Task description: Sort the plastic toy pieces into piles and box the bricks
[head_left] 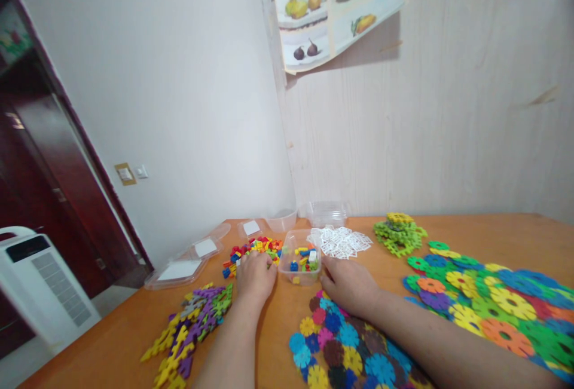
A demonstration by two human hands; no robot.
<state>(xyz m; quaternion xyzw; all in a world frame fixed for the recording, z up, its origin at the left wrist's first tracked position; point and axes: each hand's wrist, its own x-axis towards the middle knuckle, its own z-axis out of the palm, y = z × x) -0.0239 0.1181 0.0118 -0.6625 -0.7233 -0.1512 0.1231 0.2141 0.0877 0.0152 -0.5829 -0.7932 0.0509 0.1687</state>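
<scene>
My left hand [256, 275] lies over the right part of a pile of small coloured building bricks [242, 250], its fingers curled down among them. What its fingertips pinch is hidden. Just right of it stands a clear plastic container [299, 281] with several bricks inside, blue, yellow, orange, white and green. My right hand [350, 281] rests at the container's right side, fingers bent against its wall. Under the right wrist spread small flower-shaped discs [333, 353] in many colours.
Yellow, purple and green interlocking pieces [192, 335] lie front left. Lids [179, 269] lie behind them. White pieces [341, 241], empty containers [327, 214] and a green stack [399, 233] are at the back. Large notched discs [506, 305] cover the right side.
</scene>
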